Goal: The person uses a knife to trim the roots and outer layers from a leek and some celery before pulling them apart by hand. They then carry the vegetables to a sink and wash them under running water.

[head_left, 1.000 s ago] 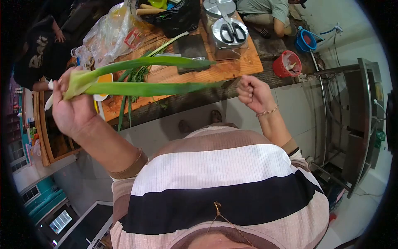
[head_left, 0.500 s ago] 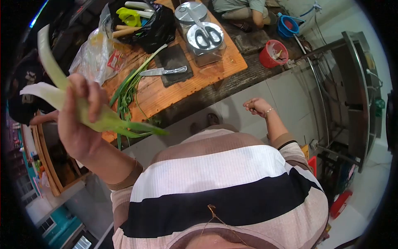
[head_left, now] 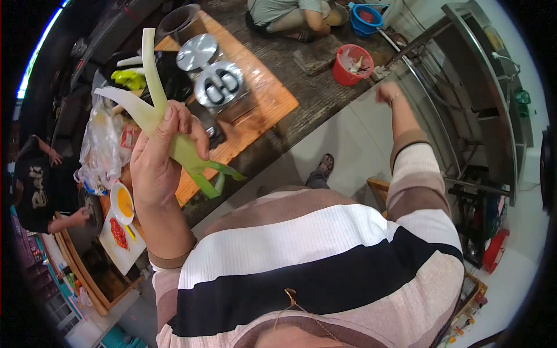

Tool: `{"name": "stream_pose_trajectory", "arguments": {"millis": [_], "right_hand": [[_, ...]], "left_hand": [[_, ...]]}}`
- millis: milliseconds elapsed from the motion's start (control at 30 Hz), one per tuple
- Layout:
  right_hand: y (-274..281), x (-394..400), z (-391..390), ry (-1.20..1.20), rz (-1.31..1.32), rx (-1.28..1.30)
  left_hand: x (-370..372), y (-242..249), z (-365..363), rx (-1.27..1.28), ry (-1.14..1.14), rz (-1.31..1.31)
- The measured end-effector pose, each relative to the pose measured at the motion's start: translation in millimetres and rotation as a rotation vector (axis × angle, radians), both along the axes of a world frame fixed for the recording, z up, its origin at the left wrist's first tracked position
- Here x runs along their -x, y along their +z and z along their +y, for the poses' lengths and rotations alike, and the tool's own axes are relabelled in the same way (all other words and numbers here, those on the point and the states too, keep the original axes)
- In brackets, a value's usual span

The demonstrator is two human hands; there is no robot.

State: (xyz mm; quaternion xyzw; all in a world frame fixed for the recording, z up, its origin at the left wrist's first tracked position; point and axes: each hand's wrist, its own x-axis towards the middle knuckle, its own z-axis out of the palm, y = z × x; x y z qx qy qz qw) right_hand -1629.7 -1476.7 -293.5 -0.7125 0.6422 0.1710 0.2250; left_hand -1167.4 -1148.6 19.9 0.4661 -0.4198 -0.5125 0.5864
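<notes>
My left hand (head_left: 165, 159) is closed around a leek (head_left: 152, 113), held up in front of the wooden table. Two pale ends of the leek spread above my fingers, and its green leaves hang below them. At the right, my right hand (head_left: 385, 93) is stretched out near a red bucket (head_left: 342, 69) with pale scraps inside. Its fingers are blurred and nothing shows in them; I cannot make out whether it touches anything. Black-handled scissors (head_left: 223, 87) lie on a round metal lid on the table, beside a second lidded container (head_left: 197, 52).
The wooden table (head_left: 267, 104) holds a clear plastic bag (head_left: 96, 145) and a black bag (head_left: 171, 75). Further left are a bowl of yellow liquid (head_left: 122, 203), chopped red pieces (head_left: 119, 233) and a person in black (head_left: 35, 191). Another person crouches by a blue bucket (head_left: 365, 23).
My view has turned and shifted right, toward the buckets. My right arm has reached forward to the red bucket. The leek stays in my left hand, now nearer the metal containers in view.
</notes>
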Motion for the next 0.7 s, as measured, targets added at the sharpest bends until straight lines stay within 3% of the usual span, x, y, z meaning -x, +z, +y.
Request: {"name": "stream_pose_trajectory", "arguments": {"millis": [33,100,133,300,400,500,533,600,700], "right_hand": [[8.7,6.4,-34.1,-0.074,-0.084,0.116],[31.1,11.0,-76.4,-0.542,-0.697,0.314],[78.0,-10.5,-76.7,-0.839,-1.007,0.318],[105.5,59.3,-163.6,0.262,0.192,0.662],[113.3,90.2,-123.0,0.321,0.042,0.797],[92.6,131.1,-64.5,-0.045,-0.354,0.395],[85.0,141.4,-39.5,-0.31,-0.598,0.183],[98.9,143.7,23.1,-0.908,-1.138,0.053],[102.2,180.5,77.8,-1.049,-1.184,-0.052]], "left_hand": [[14.5,-1.2,-12.3,0.013,0.007,0.009],[41.9,-1.8,-40.7,0.028,-0.024,0.097],[56.2,-2.8,-55.1,0.02,-0.041,0.16],[123.6,3.1,-124.6,0.006,-0.098,0.302],[164.0,4.9,-161.5,0.018,-0.119,0.335],[199.9,5.2,-196.8,0.006,-0.177,0.338],[210.8,5.1,-207.4,0.005,-0.211,0.348],[236.4,6.9,-225.4,0.01,-0.267,0.36],[271.2,11.5,-249.4,0.016,-0.376,0.348]]}}
